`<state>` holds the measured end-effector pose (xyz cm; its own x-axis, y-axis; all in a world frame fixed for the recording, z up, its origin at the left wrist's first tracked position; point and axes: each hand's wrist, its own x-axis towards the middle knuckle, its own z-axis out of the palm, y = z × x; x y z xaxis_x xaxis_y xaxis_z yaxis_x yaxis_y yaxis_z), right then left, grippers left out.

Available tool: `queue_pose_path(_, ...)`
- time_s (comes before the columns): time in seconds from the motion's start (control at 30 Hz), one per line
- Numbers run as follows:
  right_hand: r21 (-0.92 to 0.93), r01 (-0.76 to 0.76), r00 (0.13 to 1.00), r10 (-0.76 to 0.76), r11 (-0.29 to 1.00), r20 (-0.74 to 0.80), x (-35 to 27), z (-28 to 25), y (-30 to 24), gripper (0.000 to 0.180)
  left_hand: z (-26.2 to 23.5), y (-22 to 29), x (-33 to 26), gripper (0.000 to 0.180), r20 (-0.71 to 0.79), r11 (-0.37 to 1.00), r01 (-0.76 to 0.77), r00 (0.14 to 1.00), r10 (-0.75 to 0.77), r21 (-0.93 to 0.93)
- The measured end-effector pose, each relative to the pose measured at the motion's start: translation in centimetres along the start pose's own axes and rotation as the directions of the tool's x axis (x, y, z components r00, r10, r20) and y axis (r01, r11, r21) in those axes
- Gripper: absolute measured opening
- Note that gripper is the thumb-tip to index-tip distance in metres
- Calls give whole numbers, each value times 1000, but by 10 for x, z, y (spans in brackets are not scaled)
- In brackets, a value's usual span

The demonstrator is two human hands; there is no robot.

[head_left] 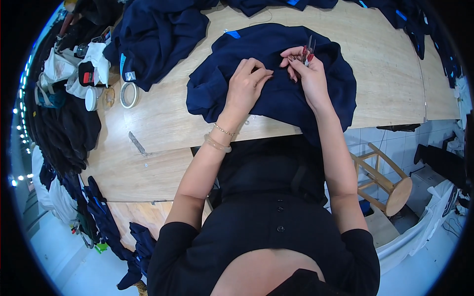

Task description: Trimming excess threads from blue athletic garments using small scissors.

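head view: we have the dark navy garment (276, 101) bunched on the wooden table (390, 69) ahead of us, one part drooping past the near edge. our left hand (250, 81) is over the cloth, fingers curled, thumb and index tip close together; whether they pinch anything, we cannot tell. our right hand (308, 71) is loosely half-closed around the red-handled snips (309, 51), blades pointing away from us, its fingertips near the left hand but apart from it.

to handle this well, we judge we should keep the cloth lightly taut under the left fingers and the blades clear of it while the right fingers work. if we turn the snips to the fabric, their tips should lie almost flat along it, so no fold gets nicked.

dark fabric swallows seams and creases, so we cannot make out any thread between the hands. the right hand hides part of the snips, the garment's underside is out of sight, and other navy clothes (160, 39) are cut off at the top.
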<state>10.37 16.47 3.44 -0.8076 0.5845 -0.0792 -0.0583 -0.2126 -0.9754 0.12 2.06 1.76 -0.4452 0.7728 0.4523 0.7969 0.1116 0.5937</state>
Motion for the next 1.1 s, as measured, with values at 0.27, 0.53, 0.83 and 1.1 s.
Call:
queue_pose_path(0.27, 10, -73, 997, 73, 997, -17, 3, -4, -1, 17, -24, 21, -4, 5, -25, 989, 125, 992, -127, -74)
queue_pose_path(0.53, -1, -88, 996, 88, 996, -5, 10, -4, -3, 17, -34, 56, 6, 16, -74, 935, 311, 942, -327, -169)
queue_pose_path(0.83, 16, -92, 996, 92, 996, 3, 14, -5, 7, 15, -53, 42, -8, 5, 395, 835, 507, 827, -400, -216)
queue_pose_path(1.1, -24, -73, 997, 73, 997, -6, 19, -2, 10, 16, -102, 29, -34, 4, 464, 538, 647, 762, -452, -540)
